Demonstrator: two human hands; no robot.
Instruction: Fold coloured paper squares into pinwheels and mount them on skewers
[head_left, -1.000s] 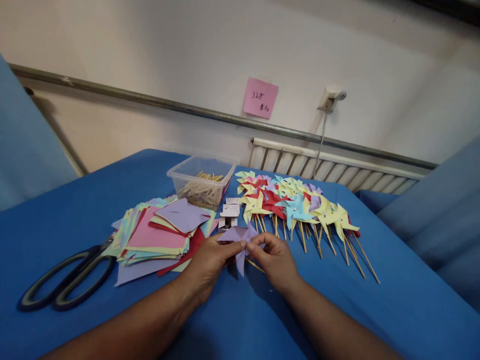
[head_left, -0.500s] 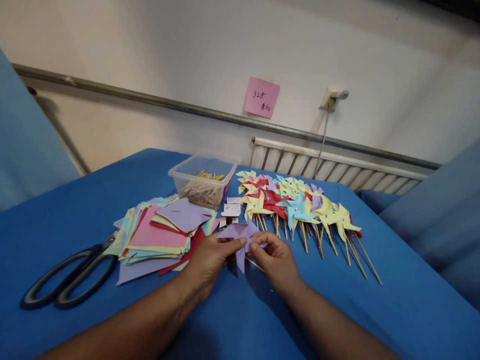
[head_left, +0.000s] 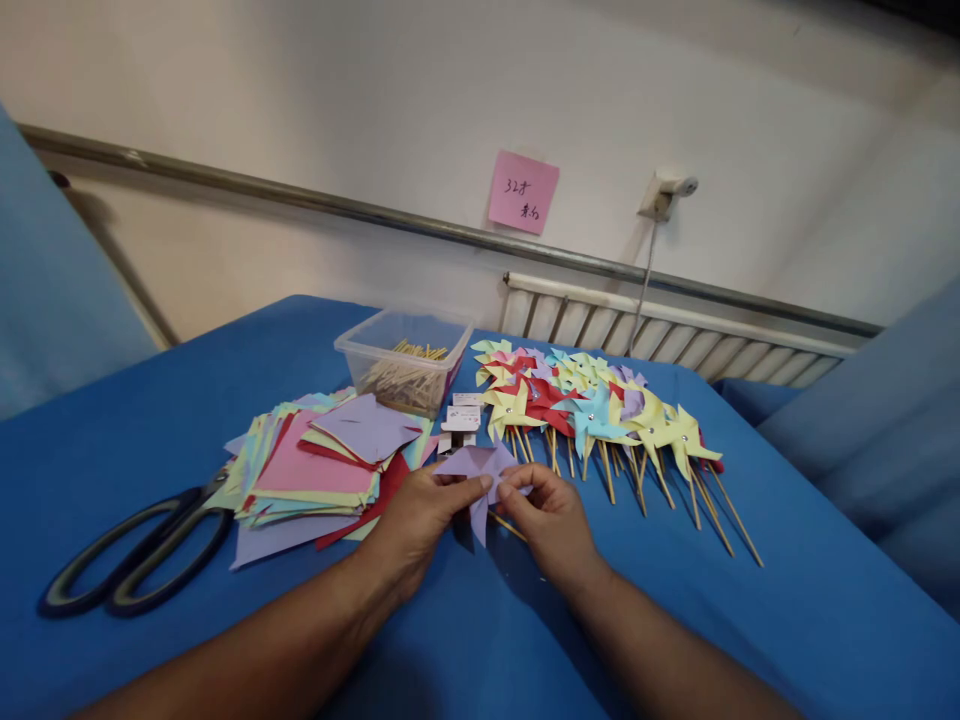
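Note:
A lilac paper pinwheel [head_left: 475,466] is pinched between both of my hands just above the blue tabletop [head_left: 750,620]. My left hand [head_left: 417,525] grips its left side with thumb and fingers closed. My right hand [head_left: 547,518] pinches its centre from the right, and a thin wooden stick [head_left: 508,526] shows under that hand. To the left lies a stack of coloured paper squares [head_left: 315,470]. Behind and to the right lies a row of finished pinwheels on sticks [head_left: 592,410].
Large black-handled scissors [head_left: 127,555] lie at the left. A clear plastic tub of wooden sticks [head_left: 405,362] stands behind the paper, with a small white box [head_left: 459,422] beside it. A radiator [head_left: 660,335] and a pink note [head_left: 523,193] are on the wall.
My hands and the lilac pinwheel have stayed almost in place; the fingers shifted only slightly on the paper.

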